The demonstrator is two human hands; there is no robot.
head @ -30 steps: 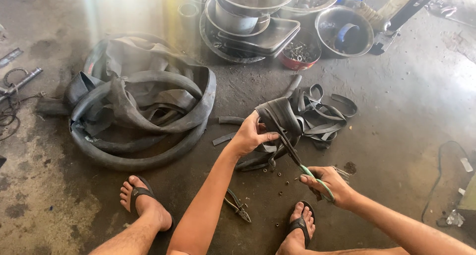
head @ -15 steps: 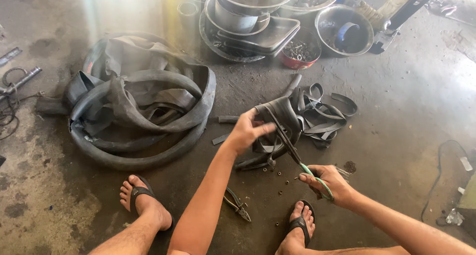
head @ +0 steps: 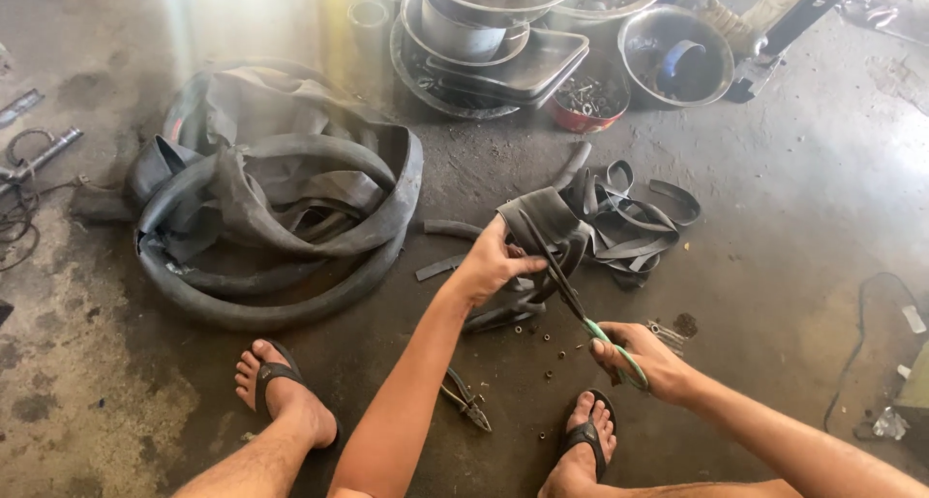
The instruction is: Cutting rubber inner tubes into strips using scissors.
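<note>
While your left hand [head: 489, 266] is gripping the folded piece of black rubber tube [head: 542, 217], its fingers [head: 518, 264] are curling together over the near edge, so the rubber is rising just beyond and above them. Your right hand [head: 644, 361] is sitting nearer to you and off to the right, its fingers [head: 612, 355] closing through the green handles of the scissors [head: 571, 300]. The dark blades are running up and away from those fingers toward the rubber, their tips meeting the piece just beside your left fingertips; whether the blades are parted or shut is too fine to tell.

Beyond the rubber piece, past your left fingers, a heap of cut rubber strips [head: 634, 217] is lying on the concrete floor [head: 794, 227]. Well to the left of both hands, a big pile of slack inner tubes [head: 276, 208] is spreading out. Pliers [head: 466, 401] are lying on the floor below your left forearm, between your two sandalled feet, and small nuts [head: 542, 348] are scattered just left of your right fingers. Far beyond both hands, metal bowls and trays [head: 503, 43] are standing stacked.
</note>
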